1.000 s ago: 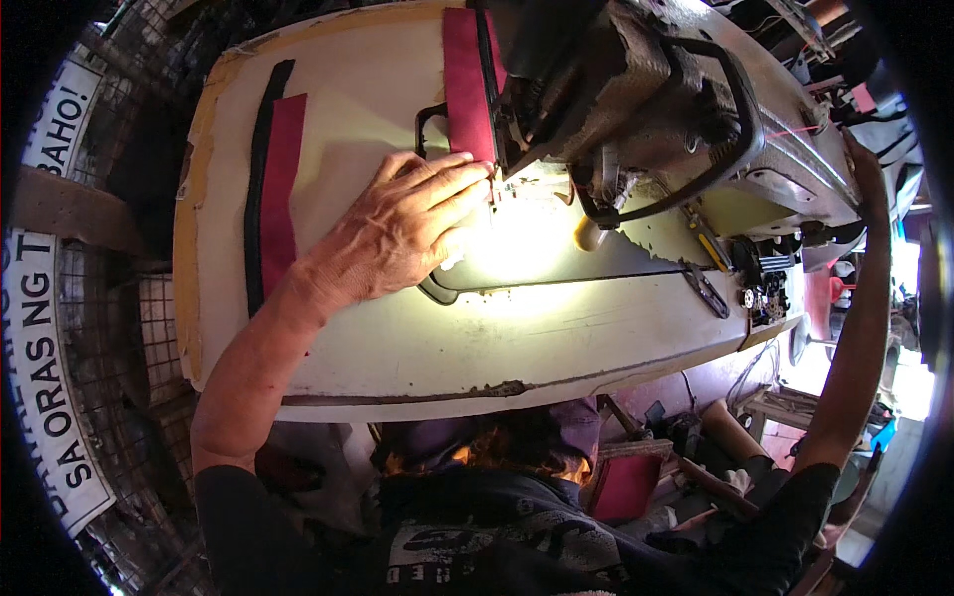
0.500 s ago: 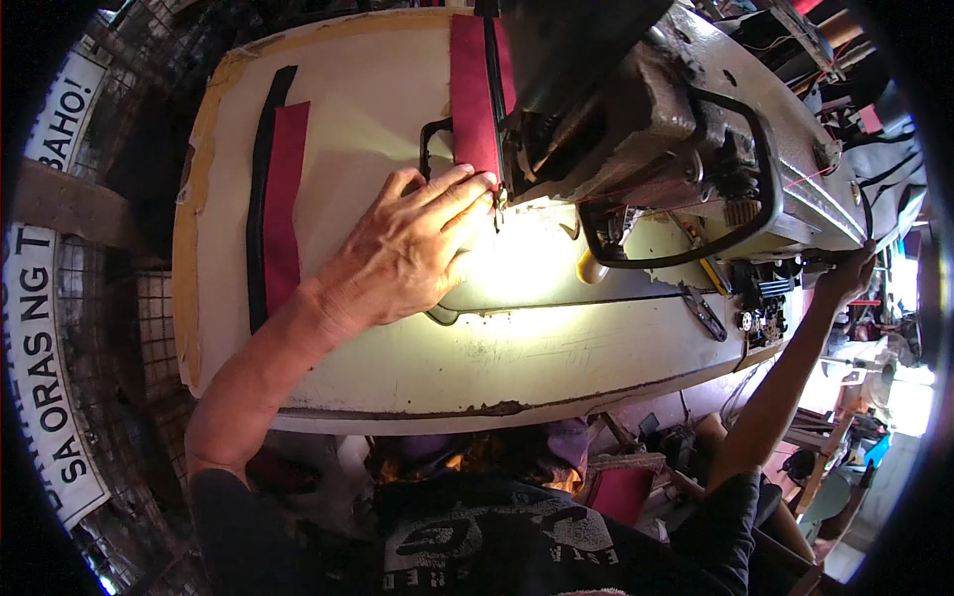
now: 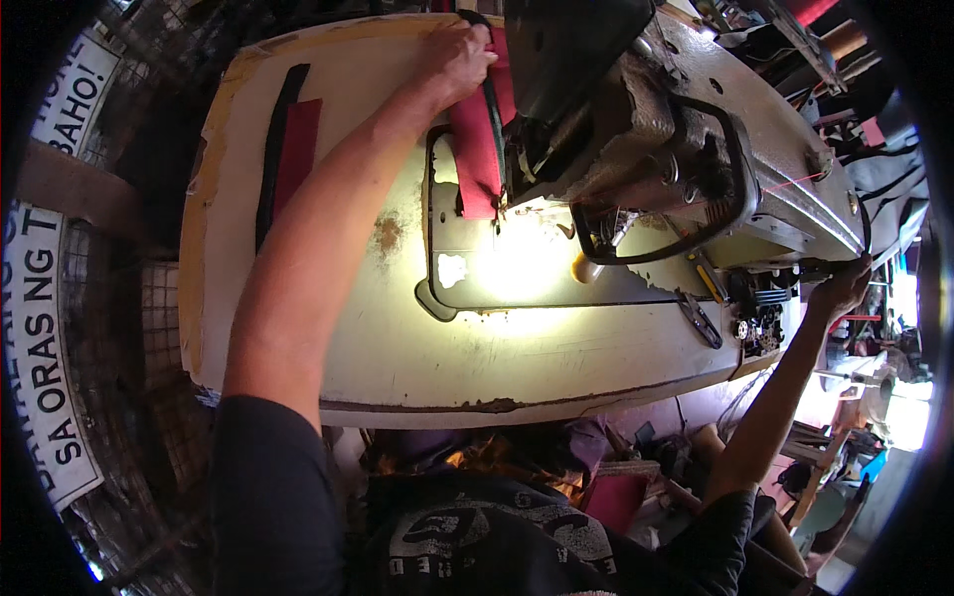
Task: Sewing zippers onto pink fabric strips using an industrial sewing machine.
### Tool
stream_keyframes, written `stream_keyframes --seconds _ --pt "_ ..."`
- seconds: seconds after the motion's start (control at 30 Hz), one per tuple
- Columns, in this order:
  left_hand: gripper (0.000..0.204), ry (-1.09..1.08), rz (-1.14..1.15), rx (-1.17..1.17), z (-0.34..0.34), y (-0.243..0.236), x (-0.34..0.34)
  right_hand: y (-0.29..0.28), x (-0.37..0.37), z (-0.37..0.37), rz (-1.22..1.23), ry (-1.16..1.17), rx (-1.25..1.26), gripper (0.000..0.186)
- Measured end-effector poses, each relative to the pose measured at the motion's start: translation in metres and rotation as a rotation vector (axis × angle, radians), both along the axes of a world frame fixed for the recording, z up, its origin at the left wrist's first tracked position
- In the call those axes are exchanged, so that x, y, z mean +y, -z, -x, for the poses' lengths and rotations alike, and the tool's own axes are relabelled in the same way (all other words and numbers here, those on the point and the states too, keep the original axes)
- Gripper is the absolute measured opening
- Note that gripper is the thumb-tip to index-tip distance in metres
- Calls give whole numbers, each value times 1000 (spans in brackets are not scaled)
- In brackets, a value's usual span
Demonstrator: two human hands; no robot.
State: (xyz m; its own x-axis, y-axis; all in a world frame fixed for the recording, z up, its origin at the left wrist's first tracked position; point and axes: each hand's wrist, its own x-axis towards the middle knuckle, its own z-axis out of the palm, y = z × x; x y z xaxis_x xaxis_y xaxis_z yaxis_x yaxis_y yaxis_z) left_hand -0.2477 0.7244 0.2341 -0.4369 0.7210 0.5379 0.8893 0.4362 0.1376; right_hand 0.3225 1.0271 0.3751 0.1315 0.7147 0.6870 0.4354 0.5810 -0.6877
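The worktop (image 3: 556,372) has a chipped near edge, with a wide bare stretch between it and the machine's lit plate (image 3: 457,223): good room for cloth to come forward. To the right, the snips (image 3: 702,322) and, farther in, the screwdriver (image 3: 709,279) narrow that room, so cloth is better kept left of them. The right hand (image 3: 845,288) is at the right end of the machine (image 3: 646,129); I cannot tell whether it is closed on anything. A light, steady touch there would probably serve best.

The red strip (image 3: 474,164) lies on the worktop just left of the machine's head, its near end beside the foot area. Its black tape (image 3: 490,99) should run straight and flat toward that spot. Farther left, a black strip (image 3: 283,134) and a second red strip (image 3: 302,139) lie beside the left forearm; a sleeve or elbow could drag them. The left hand (image 3: 459,62) is curled, apparently clamped on the strip's far end, near the worktop's far edge. Even, gentle tension suits; a tug could skew the strip.
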Motion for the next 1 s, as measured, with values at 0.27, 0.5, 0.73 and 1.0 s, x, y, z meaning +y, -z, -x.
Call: stream_keyframes --seconds 0.27,0.5,0.73,1.0 --pt "38 -4 -507 -562 -51 -90 -203 9 -177 45 -152 89 -389 36" --pt "34 -191 -673 -584 -121 -122 -275 84 -337 168 -99 -1083 -695 22" --pt "33 520 16 -116 -163 -101 -201 74 -354 192 -171 -1024 -651 28" --pt "18 786 75 171 -118 -76 -147 81 -351 192 -135 -904 -827 28"
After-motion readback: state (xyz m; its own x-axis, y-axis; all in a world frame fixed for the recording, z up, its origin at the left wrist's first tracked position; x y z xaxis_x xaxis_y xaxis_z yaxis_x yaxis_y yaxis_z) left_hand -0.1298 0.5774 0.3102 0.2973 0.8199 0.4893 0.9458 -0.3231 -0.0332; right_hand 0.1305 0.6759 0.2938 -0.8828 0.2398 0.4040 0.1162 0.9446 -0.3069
